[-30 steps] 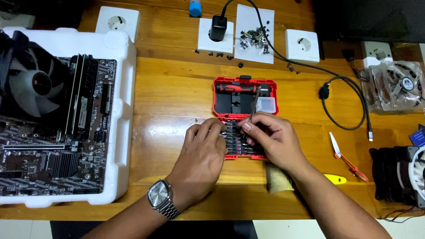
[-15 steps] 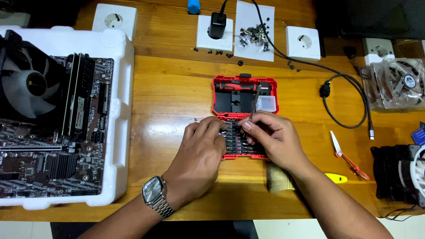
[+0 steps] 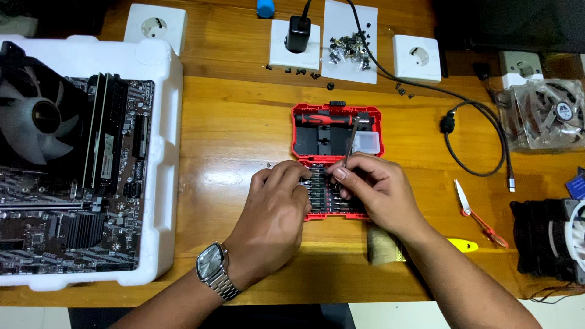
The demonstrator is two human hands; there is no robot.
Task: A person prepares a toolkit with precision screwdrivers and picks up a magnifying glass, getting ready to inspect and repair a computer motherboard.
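- Centrally, the red bit case (image 3: 337, 159) lies open on the wooden table (image 3: 231, 122).
- Motherboard (image 3: 73, 176): well left of the case, in white foam.
- Left hand (image 3: 274, 213): fingers curled, resting on the case's bit rows.
- Right hand (image 3: 373, 192): pinching a thin driver shaft (image 3: 349, 145) above the case.

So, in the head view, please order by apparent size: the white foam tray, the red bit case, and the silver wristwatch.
1. White foam tray, largest.
2. Red plastic bit case, partly hidden by both hands.
3. Silver metal wristwatch, smallest.
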